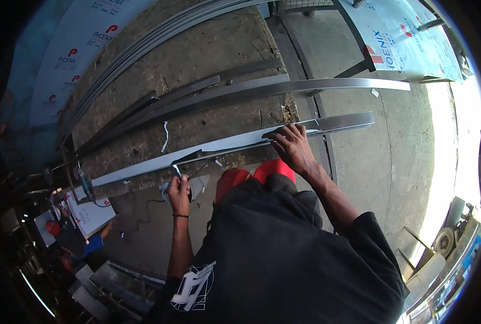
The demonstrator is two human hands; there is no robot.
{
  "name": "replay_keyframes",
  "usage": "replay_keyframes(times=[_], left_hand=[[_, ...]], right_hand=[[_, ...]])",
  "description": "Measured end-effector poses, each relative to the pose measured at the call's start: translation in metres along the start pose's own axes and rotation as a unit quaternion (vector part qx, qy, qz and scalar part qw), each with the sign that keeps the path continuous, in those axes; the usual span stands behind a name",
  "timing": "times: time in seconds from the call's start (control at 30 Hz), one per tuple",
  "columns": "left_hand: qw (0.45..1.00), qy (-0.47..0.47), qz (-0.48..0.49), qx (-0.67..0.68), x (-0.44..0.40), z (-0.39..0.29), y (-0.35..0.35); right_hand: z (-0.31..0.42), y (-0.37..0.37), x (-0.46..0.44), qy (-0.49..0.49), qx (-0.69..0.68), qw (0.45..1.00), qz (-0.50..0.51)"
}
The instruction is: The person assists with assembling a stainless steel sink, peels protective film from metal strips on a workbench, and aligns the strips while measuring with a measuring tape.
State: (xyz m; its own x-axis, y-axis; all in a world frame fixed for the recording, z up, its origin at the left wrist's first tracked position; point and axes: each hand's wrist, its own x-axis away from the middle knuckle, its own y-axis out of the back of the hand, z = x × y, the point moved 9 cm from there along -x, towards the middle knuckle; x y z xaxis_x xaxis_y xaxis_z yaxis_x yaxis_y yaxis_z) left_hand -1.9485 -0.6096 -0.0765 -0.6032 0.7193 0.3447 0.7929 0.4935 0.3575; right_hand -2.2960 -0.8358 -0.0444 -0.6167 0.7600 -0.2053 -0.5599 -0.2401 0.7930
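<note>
A long metal bar [348,121] lies along the near edge of the worn wooden table, partly covered by white film [143,165]. My left hand [179,190] is closed in a pinch on a small white strip [176,170], just in front of the bar. Farther right, my right hand [290,141] rests on the bar with its fingers bent over the top face. Bare dark metal shows along the bar's near side between the hands.
Several more metal bars [240,89] lie across the wooden table [224,38]. A film-covered sheet [386,43] is at the upper right. A power tool [84,181] sits at the table's left end. Another person [95,244] is at the lower left.
</note>
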Motion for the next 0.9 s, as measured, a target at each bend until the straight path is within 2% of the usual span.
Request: replay_keyframes(times=[0.13, 0.33, 0.43, 0.63, 0.83, 0.9], left_hand=[[0.998, 0.055, -0.033, -0.002, 0.027, 0.04, 0.029], [0.989, 0.121, -0.085, 0.02, 0.041, 0.132, 0.093], [0.977, 0.158, -0.125, 0.068, 0.047, 0.171, 0.125], [0.96, 0.184, -0.189, 0.093, 0.055, 0.249, 0.193], [0.931, 0.221, -0.265, 0.118, 0.055, 0.347, 0.252], [0.935, 0.206, -0.287, -0.01, 0.047, 0.358, 0.271]], right_hand=[[0.005, -0.009, -0.015, 0.058, -0.015, 0.998, 0.026], [0.018, -0.016, -0.021, 0.181, 0.068, 0.978, 0.079], [0.024, -0.018, -0.017, 0.212, 0.097, 0.969, 0.087], [0.035, -0.026, -0.013, 0.222, 0.127, 0.961, 0.109], [0.044, -0.028, -0.013, 0.176, 0.173, 0.966, 0.071], [0.062, -0.033, -0.018, 0.16, 0.186, 0.967, 0.07]])
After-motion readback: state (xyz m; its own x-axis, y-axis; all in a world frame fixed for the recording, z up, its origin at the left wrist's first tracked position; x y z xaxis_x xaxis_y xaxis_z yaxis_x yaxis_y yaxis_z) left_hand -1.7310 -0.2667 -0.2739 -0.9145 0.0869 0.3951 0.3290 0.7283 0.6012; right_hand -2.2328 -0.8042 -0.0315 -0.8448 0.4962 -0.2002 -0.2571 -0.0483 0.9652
